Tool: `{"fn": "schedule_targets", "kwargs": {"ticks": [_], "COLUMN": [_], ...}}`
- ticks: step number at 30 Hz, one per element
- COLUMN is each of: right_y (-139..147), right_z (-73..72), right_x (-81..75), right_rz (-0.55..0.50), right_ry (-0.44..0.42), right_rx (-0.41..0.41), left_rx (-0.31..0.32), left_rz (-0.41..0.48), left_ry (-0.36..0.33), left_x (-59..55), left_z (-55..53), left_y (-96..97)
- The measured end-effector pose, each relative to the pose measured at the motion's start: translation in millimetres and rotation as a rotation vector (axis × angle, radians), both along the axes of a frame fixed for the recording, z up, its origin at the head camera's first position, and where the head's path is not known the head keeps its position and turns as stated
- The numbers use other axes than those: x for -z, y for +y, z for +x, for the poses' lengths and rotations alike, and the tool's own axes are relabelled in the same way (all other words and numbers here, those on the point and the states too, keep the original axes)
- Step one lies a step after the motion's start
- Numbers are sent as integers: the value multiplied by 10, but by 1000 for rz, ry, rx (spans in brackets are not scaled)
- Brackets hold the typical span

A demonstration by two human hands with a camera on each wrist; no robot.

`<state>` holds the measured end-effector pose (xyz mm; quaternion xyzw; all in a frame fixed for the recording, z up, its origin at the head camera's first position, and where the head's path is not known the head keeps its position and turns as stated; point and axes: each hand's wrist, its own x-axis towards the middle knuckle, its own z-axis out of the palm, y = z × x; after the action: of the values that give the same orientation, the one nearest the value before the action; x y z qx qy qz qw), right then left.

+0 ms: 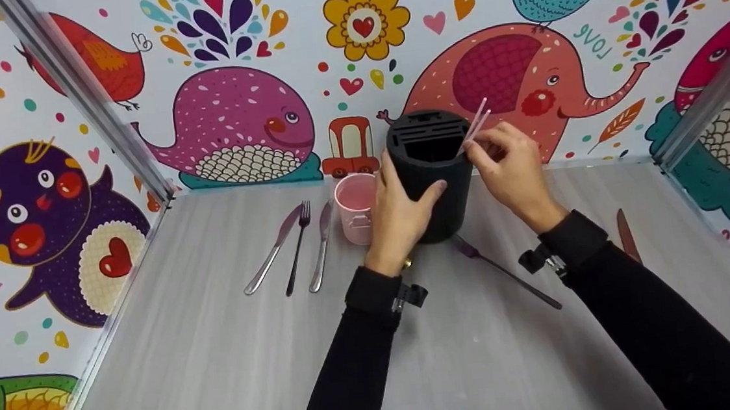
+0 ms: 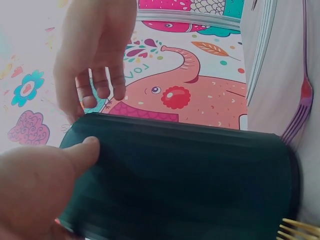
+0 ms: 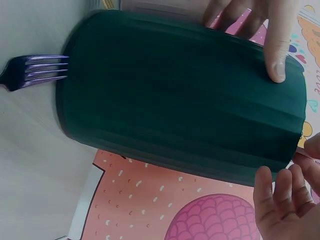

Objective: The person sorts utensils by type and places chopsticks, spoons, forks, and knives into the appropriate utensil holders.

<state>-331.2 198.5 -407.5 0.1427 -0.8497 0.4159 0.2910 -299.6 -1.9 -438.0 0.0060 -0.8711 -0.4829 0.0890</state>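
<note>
A dark cylindrical utensil holder [image 1: 437,199] with a slotted top stands upright near the back wall. My left hand [image 1: 398,218] grips its left side, the thumb [image 2: 82,152] lying across the front. At the right of its rim, my right hand [image 1: 508,167] pinches two thin pink sticks [image 1: 480,117], which lean over the opening; their exact kind is unclear. Only a sliver of them shows beside the right hand [image 3: 287,200] in the right wrist view. A purplish fork [image 1: 507,273] lies with its tines close to the holder's base.
Left of the holder stands a pink cup [image 1: 356,212], partly behind my left hand. Two knives [image 1: 274,251] [image 1: 321,247] and a fork [image 1: 298,249] lie farther left. A gold fork [image 2: 300,231] is near the holder's base. Another knife [image 1: 628,236] lies far right.
</note>
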Motion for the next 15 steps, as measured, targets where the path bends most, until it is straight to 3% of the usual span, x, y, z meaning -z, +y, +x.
{"fn": "schedule_targets", "kwargs": {"ticks": [7, 15], "right_y": [38, 148], "right_z": [27, 79], "right_x": [-4, 68], "right_rz": [-22, -17], "right_ry": [-30, -41], "right_rx": [6, 1], "left_rx": [6, 2], "left_rz": [5, 9], "left_ry": [42, 20], "left_x": [3, 11], "left_z": [5, -4], "left_y": [-5, -7]}}
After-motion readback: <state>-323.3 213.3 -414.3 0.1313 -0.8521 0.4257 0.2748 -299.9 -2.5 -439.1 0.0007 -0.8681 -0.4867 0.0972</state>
